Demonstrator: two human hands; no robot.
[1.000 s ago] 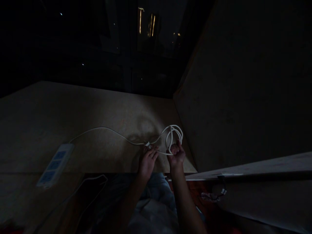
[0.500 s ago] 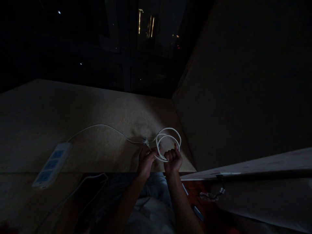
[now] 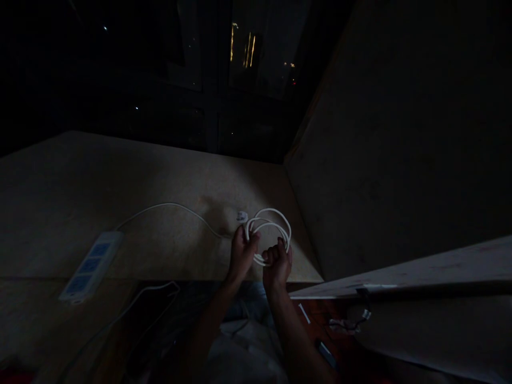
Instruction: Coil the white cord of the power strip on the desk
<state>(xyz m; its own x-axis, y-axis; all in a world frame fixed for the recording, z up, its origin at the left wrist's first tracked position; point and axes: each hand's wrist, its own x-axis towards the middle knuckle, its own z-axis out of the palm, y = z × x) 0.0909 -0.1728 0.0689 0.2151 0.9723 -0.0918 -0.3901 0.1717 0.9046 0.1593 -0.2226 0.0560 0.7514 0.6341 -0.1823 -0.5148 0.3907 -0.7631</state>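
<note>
In dim light a white cable (image 3: 269, 221) is wound into a few loops above the wooden tabletop (image 3: 168, 176). My left hand (image 3: 242, 250) is closed on the left side of the coil, close to the small white plug (image 3: 241, 216). My right hand (image 3: 277, 261) grips the coil's lower right part with its fingers curled. The rest of the cable runs left across the table to a white power strip with blue sockets (image 3: 91, 264).
A tall wooden panel (image 3: 392, 149) stands on the right, with a lower board (image 3: 400, 282) jutting out in front of it. A second thin cable (image 3: 148, 304) hangs below the table's front edge. Dark windows with distant lights are behind.
The coil has been drawn left and widened into rounder loops. Both hands have moved slightly left, and the plug now sits above my left hand.
</note>
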